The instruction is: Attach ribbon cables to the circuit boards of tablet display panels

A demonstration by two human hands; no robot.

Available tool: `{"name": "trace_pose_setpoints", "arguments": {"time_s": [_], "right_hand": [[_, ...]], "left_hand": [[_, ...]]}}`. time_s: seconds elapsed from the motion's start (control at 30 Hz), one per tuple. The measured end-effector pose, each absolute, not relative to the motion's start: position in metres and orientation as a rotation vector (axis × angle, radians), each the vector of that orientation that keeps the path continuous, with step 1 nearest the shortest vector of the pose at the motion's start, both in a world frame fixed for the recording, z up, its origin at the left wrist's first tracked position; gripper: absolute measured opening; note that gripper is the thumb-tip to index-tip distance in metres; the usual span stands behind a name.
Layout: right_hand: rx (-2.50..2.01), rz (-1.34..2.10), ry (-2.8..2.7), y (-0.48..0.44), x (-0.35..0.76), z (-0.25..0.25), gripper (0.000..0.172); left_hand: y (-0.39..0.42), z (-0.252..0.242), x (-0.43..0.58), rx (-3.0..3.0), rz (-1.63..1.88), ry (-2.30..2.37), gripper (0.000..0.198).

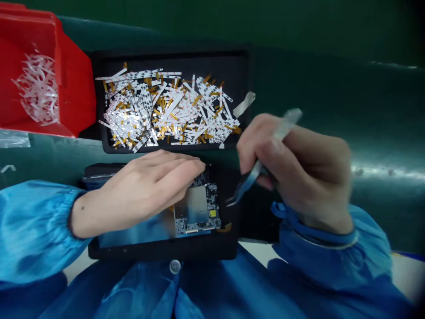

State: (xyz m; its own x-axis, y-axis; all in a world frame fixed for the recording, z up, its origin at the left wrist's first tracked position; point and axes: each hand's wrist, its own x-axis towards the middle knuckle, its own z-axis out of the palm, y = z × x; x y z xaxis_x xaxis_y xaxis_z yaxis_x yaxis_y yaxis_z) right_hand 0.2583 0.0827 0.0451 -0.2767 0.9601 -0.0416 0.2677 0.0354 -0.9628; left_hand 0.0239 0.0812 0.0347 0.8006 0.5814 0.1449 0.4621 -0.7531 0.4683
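Note:
My left hand (146,188) lies palm down across the left part of a tablet-like device, fingers stretched out together toward the upper edge of its green-grey circuit board (197,206). The fingertips and whatever lies beneath the palm are hidden. In my right hand (292,164) is a pair of tweezers (247,181), slightly blurred, its tips pointing down and left just right of the board. A small orange flex cable (225,228) sticks out at the board's lower right corner. The device rests in a black tray (159,252), and its glossy blue-reflecting surface (133,232) shows below my left wrist.
Behind the device, a black tray (215,62) holds a heap of white and orange flex cables (172,108). A red bin (78,93) with white strips (40,88) stands at the upper left. A whitish strip (245,103) lies on the heap tray's right edge.

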Motion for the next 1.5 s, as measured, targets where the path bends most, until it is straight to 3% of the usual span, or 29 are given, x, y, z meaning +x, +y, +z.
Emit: {"name": "trace_pose_setpoints", "arguments": {"time_s": [0.13,0.2,0.83,1.3,1.5], "right_hand": [[-1.186,1.636,-1.239,0.086,0.250,0.025,0.019],[-1.161,1.702,-1.231,0.087,0.250,0.019,0.028],[-1.208,1.591,-1.243,0.083,0.252,0.013,0.028],[-1.209,1.406,-1.421,0.085,0.252,0.021,0.026],[-1.174,1.374,-1.431,0.080,0.245,0.019,0.020]], "left_hand": [[0.078,0.035,0.024,2.473,0.400,0.851,0.027],[0.077,0.037,0.025,2.412,0.387,0.882,0.026],[0.095,0.048,0.037,2.331,0.319,0.985,0.018],[0.065,0.037,0.011,2.667,0.234,0.761,0.038],[0.071,0.040,0.020,3.017,0.214,0.598,0.028]]}}
